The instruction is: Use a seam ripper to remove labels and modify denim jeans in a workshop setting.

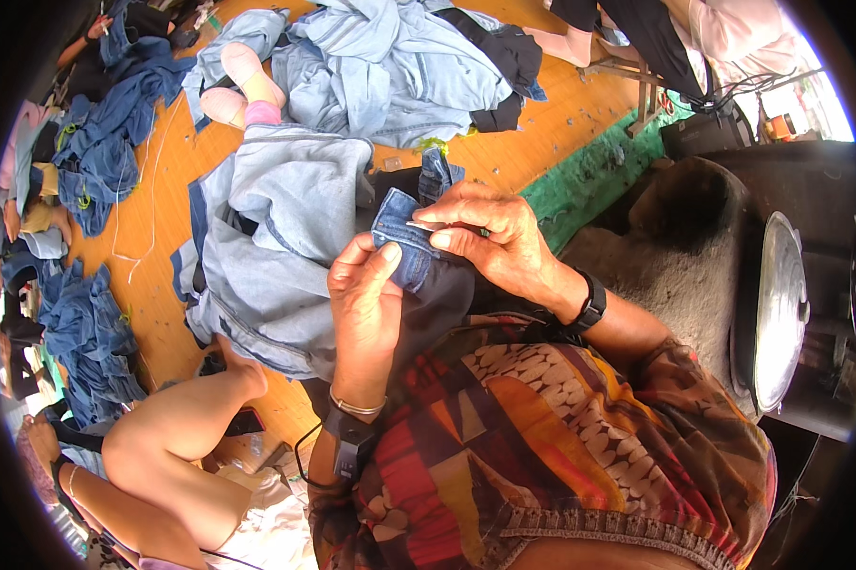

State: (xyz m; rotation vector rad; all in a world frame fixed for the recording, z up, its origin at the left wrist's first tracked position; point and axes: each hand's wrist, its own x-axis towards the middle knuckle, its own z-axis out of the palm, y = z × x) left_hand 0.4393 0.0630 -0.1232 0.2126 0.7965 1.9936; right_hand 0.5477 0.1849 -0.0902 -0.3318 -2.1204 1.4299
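My left hand [371,292] pinches the waistband corner of a denim garment [415,265] between thumb and fingers. Just to its right, my right hand [496,239] holds a small, thin, pale tool [422,226] between thumb and forefinger, its tip against the denim. The tool is too small and too covered by the fingers to name exactly. Light-blue denim garments [278,192], pale side outward, lie over my lap below the hands. Behind the right hand a folded dark-blue denim piece [436,174] stands up from the cloth.
A pile of light-blue denim [392,64] lies ahead on the orange floor [161,285]. Dark-blue jeans [86,342] and other people are at the left; a person's bent leg [178,449] is close by. At right stand a clay stove [656,263] and a metal lid [781,313].
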